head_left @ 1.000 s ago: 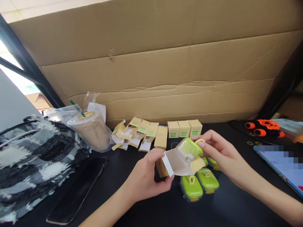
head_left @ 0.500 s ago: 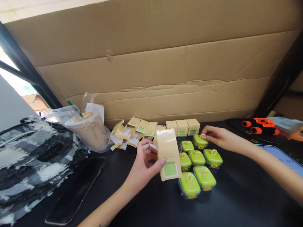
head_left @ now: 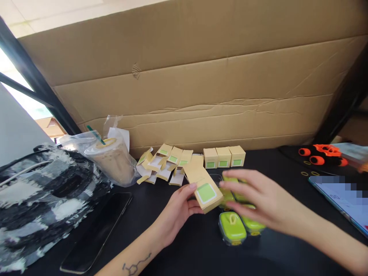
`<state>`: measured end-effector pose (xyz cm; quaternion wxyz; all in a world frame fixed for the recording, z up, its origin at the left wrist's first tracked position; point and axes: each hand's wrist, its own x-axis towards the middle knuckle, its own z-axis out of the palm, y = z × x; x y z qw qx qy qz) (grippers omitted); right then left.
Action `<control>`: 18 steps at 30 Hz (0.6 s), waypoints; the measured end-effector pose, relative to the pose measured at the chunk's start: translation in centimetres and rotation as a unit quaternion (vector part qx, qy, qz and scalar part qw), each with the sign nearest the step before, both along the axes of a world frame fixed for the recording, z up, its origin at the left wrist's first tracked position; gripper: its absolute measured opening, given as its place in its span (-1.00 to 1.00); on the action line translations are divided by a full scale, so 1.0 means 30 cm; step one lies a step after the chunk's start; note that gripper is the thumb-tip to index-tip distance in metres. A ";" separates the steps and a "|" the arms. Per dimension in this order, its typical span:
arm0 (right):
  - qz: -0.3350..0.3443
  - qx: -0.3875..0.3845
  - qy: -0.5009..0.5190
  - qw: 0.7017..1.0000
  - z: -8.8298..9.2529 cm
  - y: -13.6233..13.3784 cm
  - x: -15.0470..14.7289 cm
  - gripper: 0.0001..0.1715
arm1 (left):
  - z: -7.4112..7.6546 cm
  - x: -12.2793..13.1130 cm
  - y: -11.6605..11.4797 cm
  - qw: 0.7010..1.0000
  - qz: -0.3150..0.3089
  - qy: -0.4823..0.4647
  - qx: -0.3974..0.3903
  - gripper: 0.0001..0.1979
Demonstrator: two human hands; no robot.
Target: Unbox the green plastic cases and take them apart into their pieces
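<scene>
My left hand (head_left: 179, 209) grips a small tan carton with a green square label (head_left: 202, 184), tilted with the label face up, above the black table (head_left: 201, 253). My right hand (head_left: 260, 203) hovers just right of the carton, fingers stretched toward it and blurred by motion, with nothing visibly in it. Under that hand sit several small clear cases with lime-green lids (head_left: 232, 226), partly hidden by the fingers.
Three closed tan cartons (head_left: 223, 156) and several opened ones (head_left: 165, 165) line the big cardboard sheet (head_left: 201, 88). At left are an iced drink in a plastic bag (head_left: 110, 157), a black-and-white bag (head_left: 43, 191) and a dark phone (head_left: 97, 232). At right lie an orange toy (head_left: 323, 153) and a tablet (head_left: 342, 199).
My right hand left the far green case and swung in over the cluster toward the carton. My left hand tipped the carton from upright to slanted, label up.
</scene>
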<state>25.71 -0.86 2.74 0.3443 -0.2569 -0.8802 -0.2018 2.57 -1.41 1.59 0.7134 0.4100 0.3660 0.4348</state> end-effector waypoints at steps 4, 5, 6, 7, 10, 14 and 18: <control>0.006 0.138 -0.035 0.990 -0.005 -0.089 -0.088 -0.66 | -0.006 -0.001 -0.005 0.999 -0.040 -0.025 -0.009 -0.66; -0.003 0.146 -0.028 0.989 -0.006 -0.097 -0.093 -0.61 | -0.008 -0.001 -0.007 0.998 -0.051 -0.029 -0.016 -0.66; -0.008 0.148 -0.019 0.989 -0.007 -0.100 -0.093 -0.58 | -0.010 -0.001 -0.008 0.998 -0.059 -0.030 -0.024 -0.65; -0.010 0.149 -0.012 0.989 -0.010 -0.100 -0.090 -0.58 | -0.012 0.000 -0.009 0.997 -0.063 -0.028 -0.033 -0.65; -0.002 0.147 -0.004 0.989 -0.024 -0.090 -0.073 -0.64 | -0.012 0.001 -0.007 0.997 -0.058 -0.017 -0.057 -0.65; 0.007 0.146 -0.003 0.989 -0.045 -0.080 -0.061 -0.68 | -0.003 0.003 -0.005 0.996 -0.034 -0.024 -0.085 -0.69; -0.006 0.150 0.019 0.989 -0.063 -0.080 -0.065 -0.74 | 0.001 0.005 -0.007 0.993 -0.016 -0.026 -0.110 -0.70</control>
